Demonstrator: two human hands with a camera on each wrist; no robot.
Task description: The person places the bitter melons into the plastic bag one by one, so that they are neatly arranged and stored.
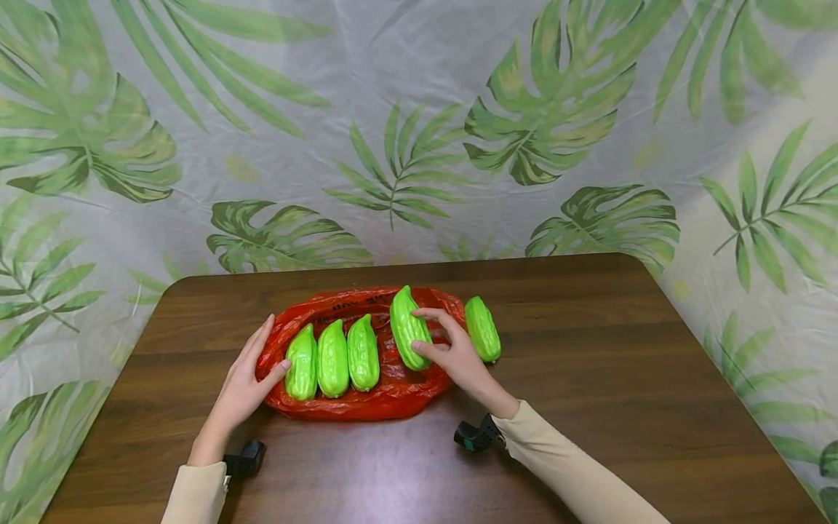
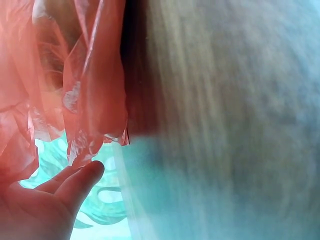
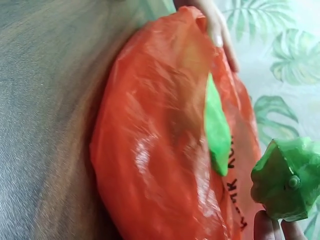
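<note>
A red plastic bag (image 1: 393, 411) lies with its mouth spread wide on the table. Three bright green bitter gourds, among them the middle one (image 1: 333, 360), stand side by side in its left part. My left hand (image 1: 242, 389) holds the bag's left rim, thumb over the edge and fingers along the outside. Thumb and fingers of my right hand (image 1: 458, 356) pinch another bitter gourd (image 1: 407, 331) above the bag's right part; its end (image 3: 287, 180) faces the right wrist camera. One more gourd (image 1: 482, 329) lies on the table just right of the bag.
The brown wooden table (image 1: 589, 407) has rounded far corners. A leaf-patterned cloth (image 1: 419, 145) hangs behind it. Black wrist devices (image 1: 245, 458) sit on both wrists. Dark lettering marks the bag's inner far wall.
</note>
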